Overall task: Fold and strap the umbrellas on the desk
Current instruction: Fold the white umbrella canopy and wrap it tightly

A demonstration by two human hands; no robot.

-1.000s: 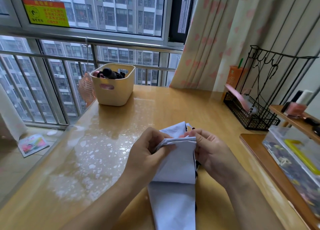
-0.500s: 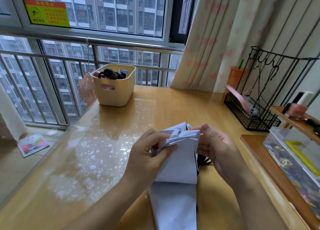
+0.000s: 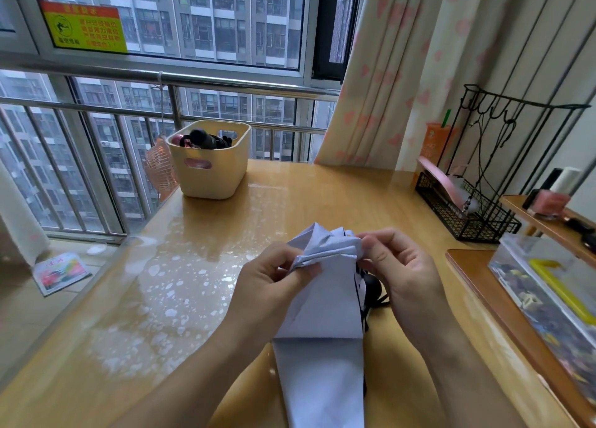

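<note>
Pinches the bunched far edge of the white umbrella (image 3: 322, 314) between the curled fingers (image 3: 301, 268) and thumb of the left hand (image 3: 271, 285). Grips the same gathered edge from the other side with the right hand (image 3: 406, 273), fingers bent over the top of the folds. Keeps both hands close together, with only the crumpled cloth between them, over the near middle of the worktop (image 3: 322, 195). Lays the rest of the umbrella back from the fingers toward the body as a flat pale panel, with one crosswise crease just below the hands. Shows a dark rounded part (image 3: 374, 287) and some black cord just under the right fingers, half hidden by the cloth; cannot tell what it is. Well beyond the fingers and to their left, finds a cream basket (image 3: 213, 173) near the far worktop edge, holding a black object (image 3: 206, 139) and something pink, with an orange fan (image 3: 159, 166) just beside it against the railing. Beyond the fingers to the right, finds a black wire rack (image 3: 467, 214) with a pink item (image 3: 433, 176) leaning in it, and a heart-patterned curtain (image 3: 387, 73) behind. Right of the fingers, finds a clear box (image 3: 548, 298) on a wooden ledge, and farther off a pink bottle (image 3: 548, 200) on a small shelf (image 3: 554, 227). Far left of the fingers, down on the floor, finds a booklet (image 3: 61, 271).
</note>
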